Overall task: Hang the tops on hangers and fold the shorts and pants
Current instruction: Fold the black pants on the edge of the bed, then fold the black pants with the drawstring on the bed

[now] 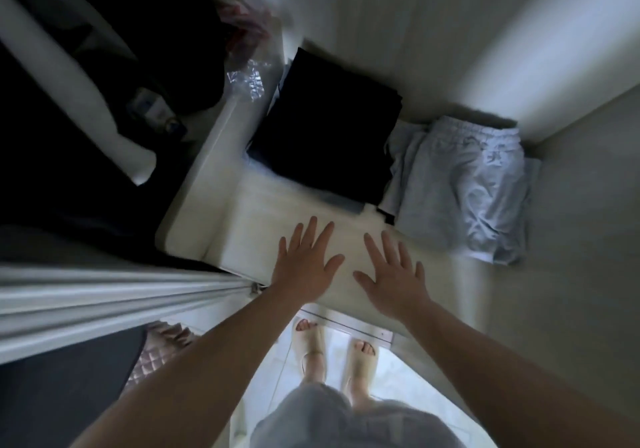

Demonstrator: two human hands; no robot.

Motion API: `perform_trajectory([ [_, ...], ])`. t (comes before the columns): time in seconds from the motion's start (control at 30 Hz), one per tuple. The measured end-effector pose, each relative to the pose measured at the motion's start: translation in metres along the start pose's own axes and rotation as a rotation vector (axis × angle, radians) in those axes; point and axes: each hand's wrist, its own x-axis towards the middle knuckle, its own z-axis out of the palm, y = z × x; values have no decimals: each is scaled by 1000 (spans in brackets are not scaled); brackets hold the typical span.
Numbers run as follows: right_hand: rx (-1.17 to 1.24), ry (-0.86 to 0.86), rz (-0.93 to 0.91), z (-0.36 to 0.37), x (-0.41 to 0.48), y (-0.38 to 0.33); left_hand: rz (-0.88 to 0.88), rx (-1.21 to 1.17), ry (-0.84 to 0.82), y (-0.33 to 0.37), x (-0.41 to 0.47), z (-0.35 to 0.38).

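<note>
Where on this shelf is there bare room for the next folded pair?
Bare shelf runs along the front edge, before the dark folded stack, under the open left hand and right hand. The back right is crowded: the grey shorts touch the stack and fill the corner. Left of the stack, only a narrow strip beside the white divider.

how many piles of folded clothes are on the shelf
2: a dark pile towards the back, and a light grey shorts pile just right of it. Edges of other garments peek out beneath both, so more items may be hidden underneath.
</note>
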Motion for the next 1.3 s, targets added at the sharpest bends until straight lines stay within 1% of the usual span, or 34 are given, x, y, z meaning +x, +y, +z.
perform_trajectory([
  [0.07,61,54,17,7,-27,-2,12,-4,12,10,-23,-7],
  [0.17,108,133,19,7,-63,-3,11,-5,91,25,-58,-24],
  [0.3,128,231,-54,-1,-105,1,0,4,220,43,-109,-43],
  [0.43,125,283,-149,-3,-142,3,-48,-13,359,57,-168,-39],
  [0.57,137,322,-281,5,-181,5,-154,-19,457,74,-236,-13],
  [0.67,133,339,-389,21,-213,12,-235,-29,564,87,-290,14],
  [0.8,122,339,-537,52,-254,14,-224,-118,727,99,-365,60],
  [0.93,110,325,-661,79,-296,3,-287,-203,765,112,-435,114],
  [1.0,135,324,-731,92,-319,-4,-320,-235,828,114,-468,136],
  [1.07,150,303,-806,105,-342,-12,-377,-268,934,112,-500,153],
  [1.17,143,238,-905,123,-372,-29,-527,-252,1076,102,-542,174],
  [1.23,125,208,-959,135,-390,-42,-634,-212,1114,94,-567,185],
  [1.3,101,200,-1023,147,-407,-56,-755,-180,1113,82,-589,194],
])
